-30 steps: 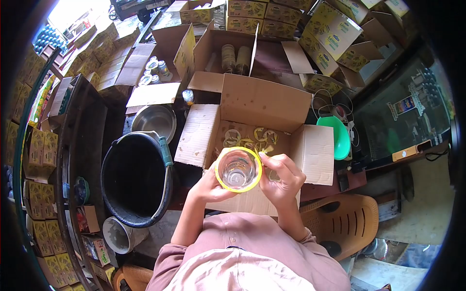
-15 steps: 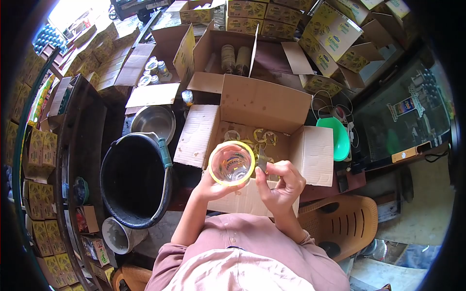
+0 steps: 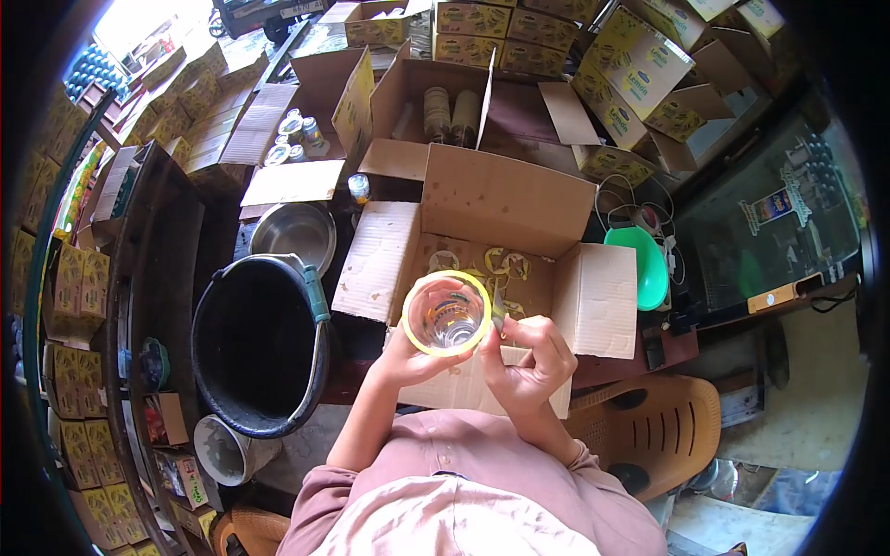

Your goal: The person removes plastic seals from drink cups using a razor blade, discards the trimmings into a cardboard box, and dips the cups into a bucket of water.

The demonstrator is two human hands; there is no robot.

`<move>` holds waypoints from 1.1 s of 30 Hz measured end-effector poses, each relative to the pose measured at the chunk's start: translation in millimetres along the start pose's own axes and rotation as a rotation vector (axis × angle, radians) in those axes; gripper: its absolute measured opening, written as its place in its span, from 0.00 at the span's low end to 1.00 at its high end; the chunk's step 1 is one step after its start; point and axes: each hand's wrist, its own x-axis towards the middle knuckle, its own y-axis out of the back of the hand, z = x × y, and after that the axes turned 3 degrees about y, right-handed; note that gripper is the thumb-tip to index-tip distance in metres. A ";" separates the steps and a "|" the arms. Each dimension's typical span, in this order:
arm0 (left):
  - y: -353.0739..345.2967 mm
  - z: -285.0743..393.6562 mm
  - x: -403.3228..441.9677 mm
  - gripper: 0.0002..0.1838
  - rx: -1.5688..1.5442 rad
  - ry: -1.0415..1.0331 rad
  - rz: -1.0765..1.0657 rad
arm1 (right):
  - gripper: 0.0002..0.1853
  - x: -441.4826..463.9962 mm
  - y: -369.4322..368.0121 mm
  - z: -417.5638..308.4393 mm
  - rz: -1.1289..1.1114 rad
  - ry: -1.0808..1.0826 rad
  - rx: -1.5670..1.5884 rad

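A clear plastic cup (image 3: 451, 320) with a yellow rim and print on its wall is tilted so that its open mouth faces me. My left hand (image 3: 405, 360) is closed around its lower left side. On the right of the rim, my right hand (image 3: 530, 360) pinches a small, flat grey piece (image 3: 499, 308) that looks like a blade. Its fingertips are right beside the cup and partly hide the piece. Behind both hands stands an open cardboard box (image 3: 505, 204), with several yellow ring-shaped scraps (image 3: 507, 264) on its bottom.
To the left are a large black bucket (image 3: 258, 347), a steel bowl (image 3: 292, 236) and a white pail (image 3: 222, 449). A green bowl (image 3: 638, 267) stands right of the box. A brown plastic chair (image 3: 663, 422) is at lower right. Further boxes (image 3: 626, 79) are stacked behind.
My right hand has moved slightly left and down, bringing the grey piece closer against the cup's rim. The cup has shifted a little to the right.
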 end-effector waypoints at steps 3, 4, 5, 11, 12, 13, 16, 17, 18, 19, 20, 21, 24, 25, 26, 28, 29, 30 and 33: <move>1.1 -0.7 -2.2 0.39 -0.005 -0.025 -0.007 | 0.10 2.9 3.9 2.2 -0.030 -0.056 -0.043; 2.6 -2.6 -3.6 0.39 -0.004 -0.020 -0.004 | 0.09 4.1 4.5 4.7 -0.045 -0.072 0.017; 3.7 -5.8 -4.9 0.39 -0.003 -0.014 -0.002 | 0.09 5.6 4.6 8.2 -0.059 -0.087 0.077; 3.2 -17.2 -5.4 0.40 0.037 -0.112 0.069 | 0.09 4.2 7.8 1.1 -0.113 -0.112 0.080; 2.9 -14.9 -4.3 0.40 0.077 -0.154 0.052 | 0.09 3.9 7.5 0.5 -0.115 -0.106 0.069; 2.7 -15.0 -4.7 0.40 0.066 -0.135 0.065 | 0.09 3.4 7.1 0.3 -0.108 -0.098 0.069; 1.3 -16.4 -7.0 0.41 0.033 -0.079 0.097 | 0.09 2.5 5.9 0.1 -0.090 -0.076 0.068; 1.0 -17.1 -7.7 0.42 0.024 -0.062 0.102 | 0.09 2.7 5.6 -0.6 -0.087 -0.069 0.068; 0.7 -17.5 -8.0 0.42 0.014 -0.046 0.107 | 0.09 2.8 5.4 -1.2 -0.083 -0.062 0.068; 0.0 -16.4 -8.0 0.42 0.008 -0.041 0.112 | 0.09 2.7 5.1 -1.5 -0.082 -0.059 0.066; -1.3 -14.4 -7.6 0.43 0.002 -0.036 0.117 | 0.10 2.7 5.1 -1.7 -0.081 -0.056 0.064; -1.9 -13.3 -7.4 0.43 -0.005 -0.031 0.122 | 0.10 2.5 5.1 -1.9 -0.080 -0.053 0.061; 0.0 -16.9 -6.6 0.42 0.155 -0.139 0.093 | 0.11 2.0 5.1 -2.3 -0.064 -0.029 0.009; 2.1 -19.4 -7.0 0.43 0.237 -0.179 0.063 | 0.11 2.2 5.6 -1.9 -0.067 -0.020 -0.002; 4.8 -21.4 -7.2 0.44 0.320 -0.219 0.033 | 0.11 3.0 6.3 -0.9 -0.069 -0.011 -0.012; 6.5 -19.6 -6.2 0.43 0.453 -0.295 -0.004 | 0.11 4.4 7.8 1.1 -0.081 -0.025 0.006; 5.3 -11.8 -3.2 0.42 0.503 -0.330 -0.009 | 0.11 5.3 8.8 2.2 -0.092 -0.049 0.034; 4.9 -7.5 -1.6 0.40 0.554 -0.366 -0.014 | 0.11 6.2 9.6 3.3 -0.102 -0.073 0.062; 9.2 -10.7 -1.7 0.39 0.450 -0.231 -0.049 | 0.10 9.1 10.9 8.4 -0.136 -0.077 0.109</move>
